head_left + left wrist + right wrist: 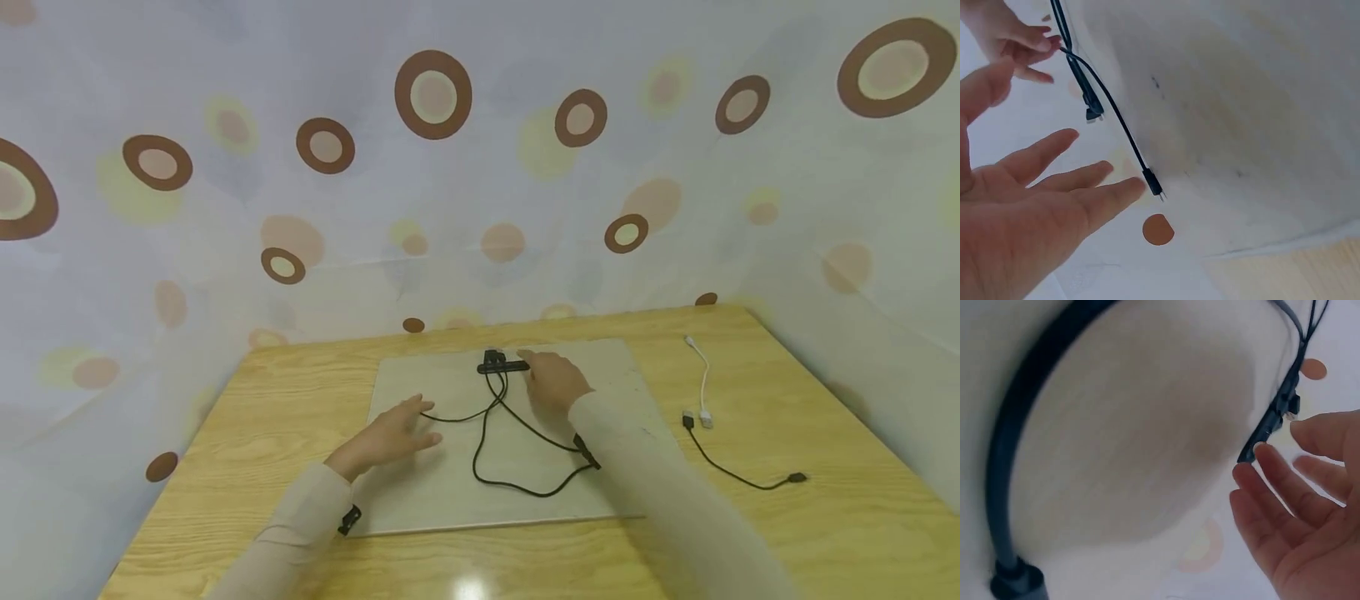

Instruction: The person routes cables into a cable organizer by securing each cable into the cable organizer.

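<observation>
A slim black bar (513,366) lies near the far edge of a pale board (435,500), with black plug-like pieces (493,357) bunched at its left end. Thin black cables (480,454) trail from it, looping toward my right wrist. My right hand (553,379) is at the bar's right end; in the right wrist view its fingertips (1262,450) meet that end, thumb apart. My left hand (392,432) hovers over the board's left side with fingers spread and nothing in them. Beside its fingertips lies a black cable's plug end (1152,181).
On the wooden table (750,358), right of the board, lie a short white cable (705,375) and a short black cable (731,473). A white sheet (480,183) with brown-ringed dots stands around the back and sides.
</observation>
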Demonstrator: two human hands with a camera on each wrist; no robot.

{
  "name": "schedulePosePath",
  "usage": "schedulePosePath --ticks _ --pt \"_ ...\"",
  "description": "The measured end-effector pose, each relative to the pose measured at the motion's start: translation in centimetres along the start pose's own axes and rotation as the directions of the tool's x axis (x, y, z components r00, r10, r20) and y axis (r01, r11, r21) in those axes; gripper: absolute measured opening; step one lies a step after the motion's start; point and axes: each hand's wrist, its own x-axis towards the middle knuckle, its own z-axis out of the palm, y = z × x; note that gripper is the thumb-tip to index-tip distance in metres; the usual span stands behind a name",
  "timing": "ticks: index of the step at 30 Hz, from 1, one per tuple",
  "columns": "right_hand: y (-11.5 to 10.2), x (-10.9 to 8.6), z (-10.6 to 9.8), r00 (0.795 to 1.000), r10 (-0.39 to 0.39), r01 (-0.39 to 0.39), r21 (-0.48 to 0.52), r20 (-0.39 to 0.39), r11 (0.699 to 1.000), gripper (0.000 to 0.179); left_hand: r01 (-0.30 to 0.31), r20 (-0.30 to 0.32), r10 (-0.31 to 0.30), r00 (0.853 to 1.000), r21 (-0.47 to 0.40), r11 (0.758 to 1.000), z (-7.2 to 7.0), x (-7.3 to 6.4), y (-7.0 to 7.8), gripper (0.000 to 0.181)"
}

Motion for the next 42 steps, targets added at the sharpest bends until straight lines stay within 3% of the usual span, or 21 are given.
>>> schedulePosePath --ticks 6,11,17,24,28,33,36,42 --pt "1.7 -0.9 -2.1 0.991 -0.124 0.129 0.089 -0.051 0.988 0.022 -0.105 -0.097 0.092 0.991 -0.138 0.985 0.4 -0.2 1.2 0.045" --pt "3.9 -2.7 -4.3 0.974 -0.170 0.190 0.133 -0.152 0.973 0.017 -0.171 -0.120 0.145 0.982 -0.257 0.951 1.4 -0.5 2.4 0.037" --pt "8.0 -6.0 -7.2 0.968 -0.100 0.134 0.137 -0.232 0.981 0.014 -0.192 -0.108 0.163 0.981 -0.373 0.908 2.8 -0.8 4.4 0.035" --pt "13.1 -10.4 -8.5 0.956 0.079 -0.034 0.161 -0.281 0.986 0.016 -0.260 -0.158 0.210 0.965 -0.463 0.848 4.4 -0.5 6.0 0.034" --pt "15.5 -12.1 -8.3 0.951 0.201 -0.163 0.171 -0.235 0.972 0.021 -0.291 -0.143 0.253 0.957 -0.475 0.831 5.1 -0.2 6.6 0.034" --pt "17.4 -13.3 -7.5 0.943 0.329 -0.313 0.198 -0.053 0.929 0.027 -0.286 -0.102 0.271 0.957 -0.477 0.831 5.6 0.1 6.7 0.038" --pt "18.0 -13.5 -7.1 0.931 0.361 -0.362 0.204 0.044 0.909 0.035 -0.266 -0.079 0.262 0.962 -0.496 0.827 5.7 0.2 6.7 0.040" --pt "18.3 -13.7 -7.4 0.917 0.379 -0.398 0.193 0.126 0.897 0.037 -0.233 -0.019 0.269 0.963 -0.560 0.795 6.0 0.5 7.1 0.045"
